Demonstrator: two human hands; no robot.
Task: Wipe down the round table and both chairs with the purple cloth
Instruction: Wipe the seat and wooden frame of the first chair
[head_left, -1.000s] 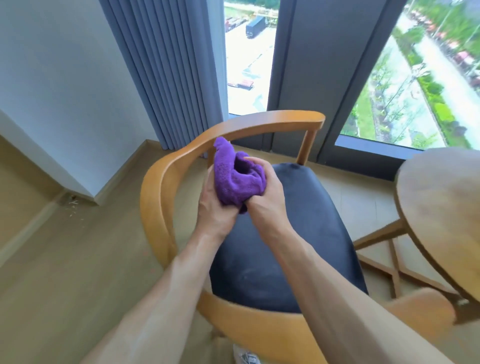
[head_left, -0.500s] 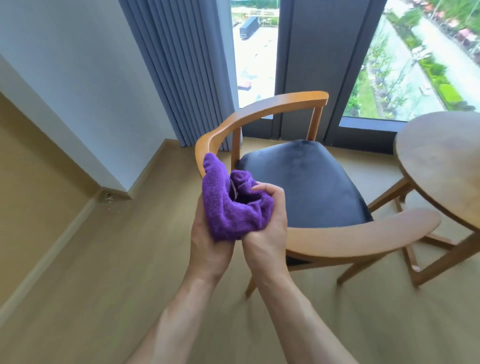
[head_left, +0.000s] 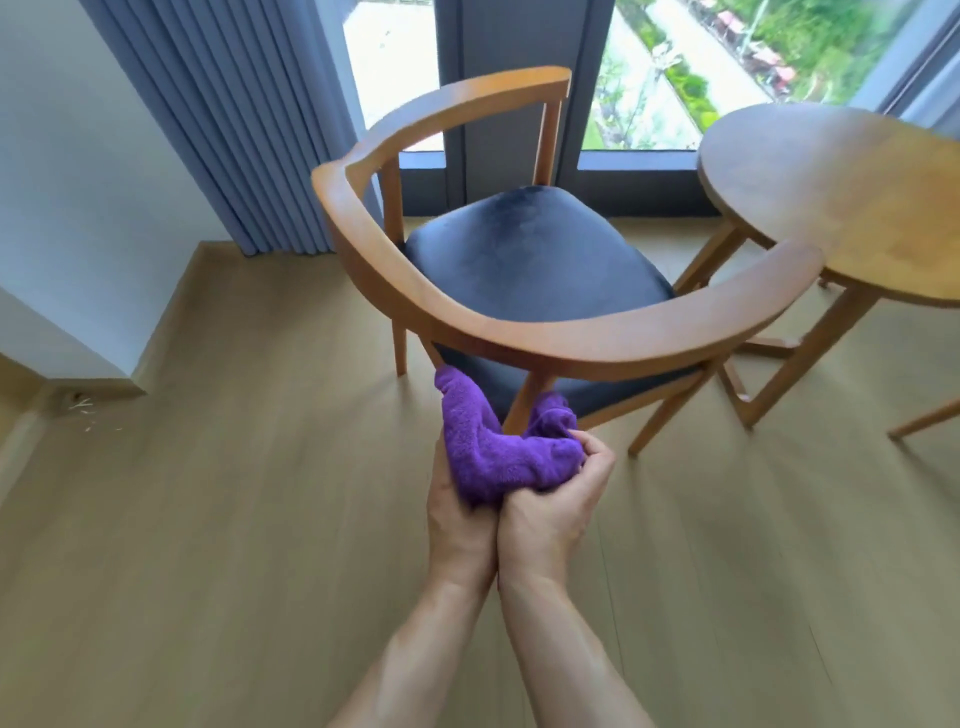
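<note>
Two hands clutched a purple cloth (head_left: 493, 457) behind a wooden chair (head_left: 545, 291).
Left hand (head_left: 454, 512) and right hand (head_left: 553, 512) both gripped it, pressed together.

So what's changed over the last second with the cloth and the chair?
Both hands, left hand and right hand, have carried the purple cloth from above the chair's dark seat back and down to the near side, below the curved backrest, by the rear post. The view has pulled back too. Unchanged: both hands grip the bunched cloth; the round table stands to the right.
</note>
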